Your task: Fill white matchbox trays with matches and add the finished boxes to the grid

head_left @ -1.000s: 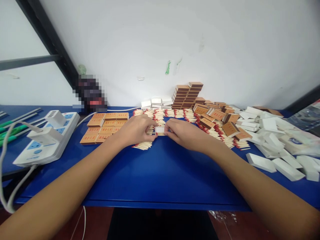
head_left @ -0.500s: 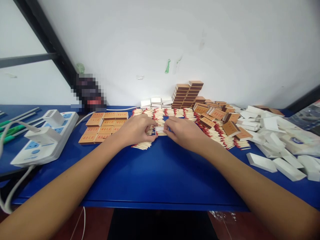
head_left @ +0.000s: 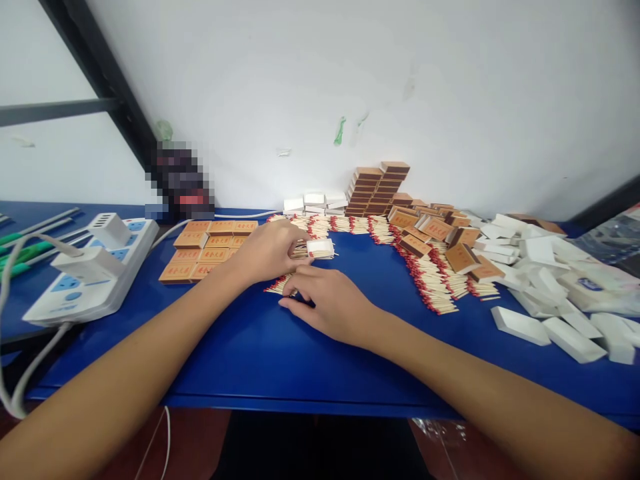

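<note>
Head view: white tray (head_left: 320,249) sits just beside left fingers (head_left: 299,233), their grip unclear; right fingers (head_left: 301,278) curl, parted, near matches (head_left: 275,287).

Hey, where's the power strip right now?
In the head view, the power strip lies at the left on the blue table, left of the orange matchboxes.

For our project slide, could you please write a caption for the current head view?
Left hand at a white tray, right hand beside loose matches, with brown matchboxes stacked near the wall.
</note>
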{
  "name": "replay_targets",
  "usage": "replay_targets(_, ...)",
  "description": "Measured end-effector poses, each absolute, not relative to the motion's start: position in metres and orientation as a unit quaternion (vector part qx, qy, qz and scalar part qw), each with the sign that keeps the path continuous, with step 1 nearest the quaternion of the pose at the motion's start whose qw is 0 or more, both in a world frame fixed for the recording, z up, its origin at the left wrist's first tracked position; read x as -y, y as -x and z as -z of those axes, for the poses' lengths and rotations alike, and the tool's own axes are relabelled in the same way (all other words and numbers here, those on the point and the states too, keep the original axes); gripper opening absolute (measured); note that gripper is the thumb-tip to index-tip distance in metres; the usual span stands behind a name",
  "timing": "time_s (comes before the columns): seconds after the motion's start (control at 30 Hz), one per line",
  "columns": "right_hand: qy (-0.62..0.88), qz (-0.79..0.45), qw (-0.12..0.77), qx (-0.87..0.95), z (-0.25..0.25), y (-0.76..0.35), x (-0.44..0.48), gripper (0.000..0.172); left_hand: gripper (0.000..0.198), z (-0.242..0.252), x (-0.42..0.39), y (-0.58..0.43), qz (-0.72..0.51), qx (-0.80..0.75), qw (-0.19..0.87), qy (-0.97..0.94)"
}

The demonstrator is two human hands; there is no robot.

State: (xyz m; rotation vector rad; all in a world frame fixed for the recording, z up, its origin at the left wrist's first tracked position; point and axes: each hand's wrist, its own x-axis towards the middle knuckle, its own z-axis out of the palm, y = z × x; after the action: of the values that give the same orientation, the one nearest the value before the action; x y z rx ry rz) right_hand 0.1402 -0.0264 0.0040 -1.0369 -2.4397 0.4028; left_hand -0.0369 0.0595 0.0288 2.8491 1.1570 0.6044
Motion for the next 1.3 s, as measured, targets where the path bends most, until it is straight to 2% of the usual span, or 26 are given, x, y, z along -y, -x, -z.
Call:
replay_targets(0.5, 0.394, -0.122, 0.201, 0.888, -0.0047, -0.1345, 0.0244, 0.007, 0.026, -0.0293, -0.0597, 0.0378, -0.191, -0.376, -0.014, -0.907)
replay_targets(0.9, 0.402, -0.117, 0.194, 0.887, -0.0037, -0.1363, 0.0239, 0.008, 0.025, -0.0310, -0.0581, 0.0368, -0.188, -0.380, -0.020, -0.905)
replay_targets(1.3, 0.406, -0.145, 0.228, 0.873, -0.0017, -0.1348, 0.0227, 0.004, 0.023, -0.0315, -0.0568, 0.0356, -0.186, -0.374, -0.016, -0.908)
